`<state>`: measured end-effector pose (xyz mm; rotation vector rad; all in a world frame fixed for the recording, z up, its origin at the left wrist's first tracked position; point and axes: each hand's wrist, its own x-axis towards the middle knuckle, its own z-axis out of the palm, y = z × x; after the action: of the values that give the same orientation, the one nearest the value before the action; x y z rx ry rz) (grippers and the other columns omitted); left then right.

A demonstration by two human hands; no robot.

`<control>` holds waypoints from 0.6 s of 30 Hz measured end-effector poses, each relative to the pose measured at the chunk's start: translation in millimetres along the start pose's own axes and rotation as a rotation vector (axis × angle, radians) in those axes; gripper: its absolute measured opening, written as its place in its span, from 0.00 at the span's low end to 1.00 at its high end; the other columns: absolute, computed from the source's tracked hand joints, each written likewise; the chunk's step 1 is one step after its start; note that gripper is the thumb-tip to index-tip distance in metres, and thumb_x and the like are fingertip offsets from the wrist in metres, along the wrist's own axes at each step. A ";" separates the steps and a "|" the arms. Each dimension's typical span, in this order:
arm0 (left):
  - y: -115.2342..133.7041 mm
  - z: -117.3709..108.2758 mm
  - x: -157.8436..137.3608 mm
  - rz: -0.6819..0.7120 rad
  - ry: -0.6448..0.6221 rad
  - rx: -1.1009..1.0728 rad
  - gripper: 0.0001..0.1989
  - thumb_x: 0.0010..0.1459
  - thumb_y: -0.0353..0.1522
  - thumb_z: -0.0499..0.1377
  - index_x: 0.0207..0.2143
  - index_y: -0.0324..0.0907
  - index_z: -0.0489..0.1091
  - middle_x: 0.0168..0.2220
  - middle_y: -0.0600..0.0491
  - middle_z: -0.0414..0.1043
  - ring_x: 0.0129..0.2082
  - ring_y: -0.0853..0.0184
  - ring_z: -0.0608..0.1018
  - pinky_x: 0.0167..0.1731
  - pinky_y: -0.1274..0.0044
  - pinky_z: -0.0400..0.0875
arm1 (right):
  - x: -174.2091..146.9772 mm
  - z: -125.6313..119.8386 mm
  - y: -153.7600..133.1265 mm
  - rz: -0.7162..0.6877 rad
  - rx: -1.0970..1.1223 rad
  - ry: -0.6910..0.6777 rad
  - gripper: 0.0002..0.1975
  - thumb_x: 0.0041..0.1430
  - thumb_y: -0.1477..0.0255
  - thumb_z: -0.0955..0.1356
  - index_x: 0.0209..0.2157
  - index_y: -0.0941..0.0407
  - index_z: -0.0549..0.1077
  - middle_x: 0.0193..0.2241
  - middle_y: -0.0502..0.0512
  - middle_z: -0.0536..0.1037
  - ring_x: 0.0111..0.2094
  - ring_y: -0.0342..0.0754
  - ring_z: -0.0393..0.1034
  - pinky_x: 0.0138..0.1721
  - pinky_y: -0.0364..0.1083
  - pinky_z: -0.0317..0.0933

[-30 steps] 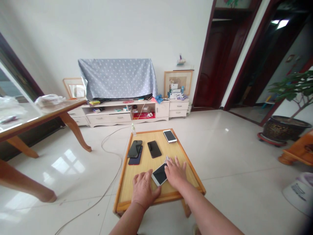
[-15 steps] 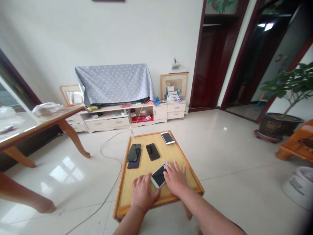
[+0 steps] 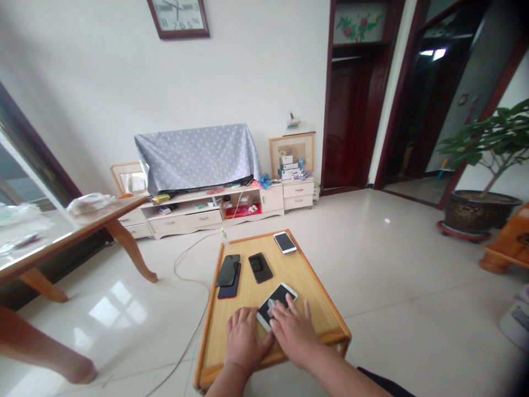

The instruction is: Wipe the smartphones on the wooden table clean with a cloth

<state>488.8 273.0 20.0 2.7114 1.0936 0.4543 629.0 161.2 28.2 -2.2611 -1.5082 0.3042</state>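
A white smartphone (image 3: 285,293) lies slanted on a small wooden table (image 3: 306,286), its dark screen facing up. My left hand (image 3: 246,339) grips its lower left end between thumb and fingers. Under the fingertips of my right hand (image 3: 295,331) is a small pale cloth or wipe (image 3: 271,306), pressed against the screen. Farther up the table lie a black phone (image 3: 260,268) and, near the far right corner, another white phone (image 3: 285,242). Along the left edge a dark phone (image 3: 228,270) rests partly over a dark blue phone (image 3: 230,288).
At the table's far left corner stands a small clear bottle (image 3: 225,238). A cable (image 3: 198,320) runs over the floor on the left, beside a larger table (image 3: 119,212). A low white cabinet (image 3: 185,221) stands along the wall; a potted plant (image 3: 475,212) is on the right.
My right hand has slid the wipe from the phone's upper right end down toward its lower left part. The left hand keeps its hold. The view has tilted up, revealing a wall clock.
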 end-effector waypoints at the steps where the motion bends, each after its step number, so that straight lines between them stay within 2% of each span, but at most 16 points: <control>1: 1.8 -1.0 0.3 0.002 -0.002 0.005 0.27 0.51 0.44 0.61 0.53 0.44 0.69 0.51 0.47 0.70 0.56 0.55 0.66 0.57 0.66 0.55 | 5.4 -5.8 8.2 0.067 -0.022 0.013 0.26 0.71 0.59 0.48 0.62 0.44 0.63 0.66 0.48 0.59 0.70 0.60 0.36 0.63 0.72 0.20; 3: 5.0 -3.0 0.9 0.003 -0.016 0.014 0.29 0.50 0.45 0.61 0.54 0.44 0.69 0.51 0.47 0.70 0.56 0.54 0.66 0.57 0.66 0.54 | 12.1 -14.3 20.3 0.167 -0.064 0.030 0.27 0.71 0.60 0.48 0.63 0.46 0.62 0.67 0.49 0.58 0.70 0.60 0.33 0.62 0.73 0.20; 5: 6.5 -4.1 1.6 0.003 -0.029 0.021 0.29 0.50 0.45 0.61 0.54 0.44 0.69 0.51 0.47 0.70 0.56 0.54 0.66 0.57 0.66 0.54 | 9.7 -15.2 22.0 0.181 -0.085 0.041 0.27 0.71 0.59 0.49 0.64 0.48 0.61 0.67 0.51 0.58 0.70 0.60 0.32 0.62 0.72 0.18; 7: 6.3 -3.8 2.3 -0.001 -0.035 0.027 0.29 0.51 0.44 0.61 0.54 0.44 0.69 0.51 0.46 0.70 0.56 0.55 0.66 0.57 0.66 0.54 | -1.8 -8.4 13.0 0.103 -0.069 0.034 0.27 0.71 0.59 0.49 0.64 0.48 0.61 0.67 0.52 0.58 0.70 0.59 0.33 0.63 0.70 0.17; 10: 5.5 -2.4 3.4 0.008 -0.047 0.024 0.28 0.51 0.41 0.62 0.54 0.44 0.69 0.52 0.47 0.70 0.56 0.56 0.66 0.57 0.67 0.55 | -21.8 4.3 -3.9 -0.090 -0.016 0.007 0.27 0.71 0.58 0.49 0.64 0.47 0.61 0.66 0.51 0.59 0.70 0.56 0.34 0.64 0.67 0.16; 12: 7.0 -2.4 4.1 0.004 -0.048 0.026 0.27 0.51 0.40 0.62 0.54 0.44 0.69 0.52 0.48 0.70 0.56 0.57 0.66 0.57 0.68 0.55 | -24.8 4.6 -4.3 -0.126 0.002 0.001 0.27 0.71 0.58 0.49 0.64 0.46 0.61 0.66 0.50 0.59 0.70 0.56 0.34 0.64 0.67 0.17; 13: 8.5 -2.9 4.3 -0.003 -0.044 0.030 0.27 0.50 0.40 0.62 0.54 0.44 0.69 0.52 0.48 0.70 0.56 0.56 0.66 0.56 0.68 0.55 | -22.0 1.4 0.2 -0.095 0.001 0.002 0.26 0.71 0.59 0.49 0.64 0.46 0.61 0.66 0.50 0.59 0.70 0.56 0.34 0.64 0.68 0.17; 16: 14.0 -5.3 4.6 -0.020 -0.034 0.044 0.27 0.51 0.42 0.62 0.53 0.44 0.69 0.51 0.48 0.70 0.55 0.56 0.67 0.56 0.67 0.56 | -4.6 -14.5 22.5 0.116 -0.036 0.019 0.26 0.71 0.60 0.50 0.64 0.47 0.61 0.66 0.51 0.59 0.70 0.60 0.33 0.63 0.71 0.18; 18: 15.8 -6.0 4.5 -0.017 -0.037 0.047 0.27 0.51 0.42 0.62 0.53 0.45 0.69 0.51 0.48 0.70 0.55 0.56 0.67 0.56 0.67 0.56 | 2.1 -21.1 31.6 0.195 -0.062 0.040 0.27 0.70 0.60 0.50 0.64 0.49 0.62 0.66 0.52 0.60 0.70 0.61 0.33 0.62 0.71 0.18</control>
<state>500.0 265.3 31.0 2.7366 1.1308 0.3793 664.4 148.1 33.0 -2.4534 -1.2962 0.2697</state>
